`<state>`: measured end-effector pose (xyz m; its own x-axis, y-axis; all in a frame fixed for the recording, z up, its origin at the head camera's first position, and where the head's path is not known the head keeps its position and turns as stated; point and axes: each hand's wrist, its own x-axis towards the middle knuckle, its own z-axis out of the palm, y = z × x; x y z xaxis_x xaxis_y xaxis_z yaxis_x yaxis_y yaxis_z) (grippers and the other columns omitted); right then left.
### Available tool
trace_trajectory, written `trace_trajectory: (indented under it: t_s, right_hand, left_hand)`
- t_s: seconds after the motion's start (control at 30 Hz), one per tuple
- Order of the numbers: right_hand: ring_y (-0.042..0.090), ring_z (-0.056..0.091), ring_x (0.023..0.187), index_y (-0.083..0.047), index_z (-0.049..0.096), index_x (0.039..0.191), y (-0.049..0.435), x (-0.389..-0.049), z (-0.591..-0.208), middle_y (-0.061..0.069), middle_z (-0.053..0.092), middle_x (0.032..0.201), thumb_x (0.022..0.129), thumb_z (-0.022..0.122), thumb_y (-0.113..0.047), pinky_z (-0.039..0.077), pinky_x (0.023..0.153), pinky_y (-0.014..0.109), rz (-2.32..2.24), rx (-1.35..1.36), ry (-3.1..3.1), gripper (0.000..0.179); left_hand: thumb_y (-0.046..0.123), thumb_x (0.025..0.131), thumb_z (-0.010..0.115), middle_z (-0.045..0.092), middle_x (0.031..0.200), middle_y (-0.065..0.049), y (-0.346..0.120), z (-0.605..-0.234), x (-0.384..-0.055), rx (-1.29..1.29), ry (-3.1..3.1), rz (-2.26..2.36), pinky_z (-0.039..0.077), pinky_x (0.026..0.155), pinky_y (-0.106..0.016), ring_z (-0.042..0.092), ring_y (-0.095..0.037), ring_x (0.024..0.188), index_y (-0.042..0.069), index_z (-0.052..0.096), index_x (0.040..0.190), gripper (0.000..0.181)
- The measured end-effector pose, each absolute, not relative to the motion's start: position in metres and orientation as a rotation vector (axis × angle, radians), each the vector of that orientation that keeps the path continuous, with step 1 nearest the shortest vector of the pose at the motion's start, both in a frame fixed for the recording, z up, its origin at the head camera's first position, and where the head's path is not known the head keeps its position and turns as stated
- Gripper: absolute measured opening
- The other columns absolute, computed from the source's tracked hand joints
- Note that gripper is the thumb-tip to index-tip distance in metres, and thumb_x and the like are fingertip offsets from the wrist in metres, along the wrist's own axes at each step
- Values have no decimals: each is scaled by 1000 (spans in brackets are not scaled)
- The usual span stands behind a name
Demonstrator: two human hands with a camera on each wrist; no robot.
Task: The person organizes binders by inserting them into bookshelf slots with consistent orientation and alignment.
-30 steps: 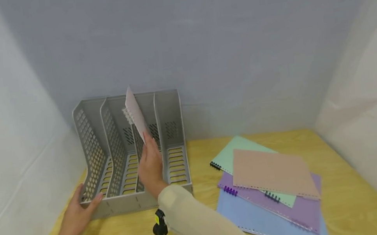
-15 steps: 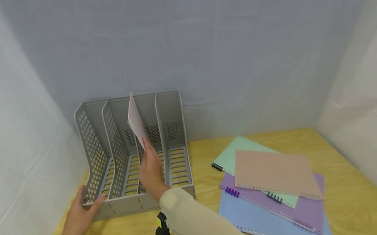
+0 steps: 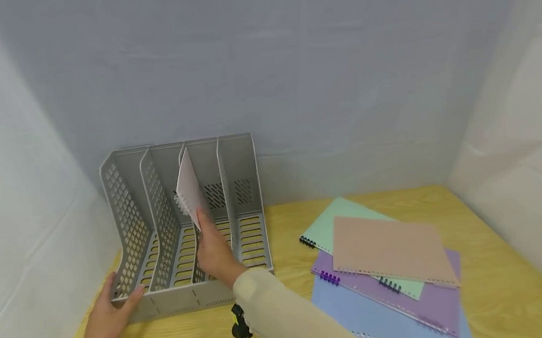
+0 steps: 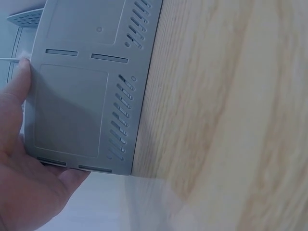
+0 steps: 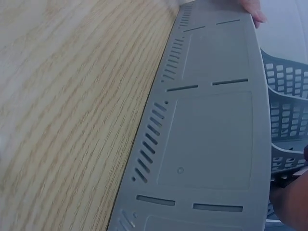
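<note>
A grey file organizer (image 3: pixel 175 302) with tall upright dividers stands on the wooden table. My left hand (image 3: pixel 109 318) grips its front left corner; in the left wrist view the thumb lies over the front rim and other fingers (image 4: pixel 74 178) wrap round the side. My right hand (image 3: pixel 216 254) holds a pale pink spiral notebook (image 3: pixel 189 187) by its near edge, reaching in over the front rim. The notebook stands upright, slightly tilted, its white coil toward the left, overlapping the middle divider. In the right wrist view only part of the right hand (image 5: pixel 292 202) shows at the edge.
On the table (image 3: pixel 497 276) to the right lies a fanned pile: a pinkish-tan notebook (image 3: pixel 392 247) on top, with green (image 3: pixel 345 213), purple (image 3: pixel 457 304) and blue (image 3: pixel 335 302) ones below. Pale sheeting (image 3: pixel 341 81) hangs behind and at both sides.
The pink notebook has come down lower into the organizer with my right hand. The organizer has shifted slightly left and toward me. My left hand keeps its hold on the corner.
</note>
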<state>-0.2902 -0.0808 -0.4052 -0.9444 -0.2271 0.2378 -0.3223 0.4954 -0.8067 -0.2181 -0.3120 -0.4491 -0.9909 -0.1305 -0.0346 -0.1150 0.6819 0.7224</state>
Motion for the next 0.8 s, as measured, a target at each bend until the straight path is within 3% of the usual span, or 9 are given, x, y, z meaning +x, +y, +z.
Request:
trace_trajectory:
  t_s: [0.2, 0.37, 0.57, 0.67, 0.8]
  right_hand:
    - [18, 46, 133, -32, 10, 157, -75, -293, -405, -4, 29, 157, 105, 43, -14, 49, 98, 34, 1341, 519, -2683, 64]
    - [17, 56, 120, -35, 10, 156, -72, -294, -404, 1, 37, 154, 104, 46, -18, 51, 93, 33, 1300, 533, -2726, 66]
    - [18, 48, 131, -37, 8, 156, -71, -298, -406, 0, 36, 154, 102, 51, -20, 44, 105, 35, 1291, 528, -2750, 71]
    - [17, 43, 135, -37, 7, 156, -68, -299, -409, -4, 31, 156, 101, 55, -21, 40, 109, 36, 1310, 533, -2747, 75]
    - [18, 35, 140, -34, 5, 157, -64, -296, -410, -6, 24, 159, 99, 58, -26, 35, 113, 38, 1376, 588, -2714, 78]
  left_hand:
    - [54, 98, 47, 1, 150, -41, -312, -449, -218, 210, -2851, -1241, 14, 105, -74, 10, -65, 133, -1, -11, 152, 96]
    - [54, 98, 48, 4, 150, -42, -311, -448, -217, 231, -2846, -1240, 15, 106, -73, 11, -64, 133, -2, -8, 152, 96]
    - [51, 100, 43, 10, 147, -45, -310, -447, -219, 168, -2842, -1143, 18, 104, -74, 16, -64, 131, -10, -3, 150, 91]
    - [48, 99, 49, 14, 144, -48, -308, -448, -220, 129, -2809, -1085, 20, 103, -74, 19, -65, 129, -16, 5, 147, 91]
    - [49, 97, 53, 13, 143, -49, -309, -448, -221, 123, -2817, -1061, 20, 103, -74, 19, -66, 128, -17, 1, 146, 97]
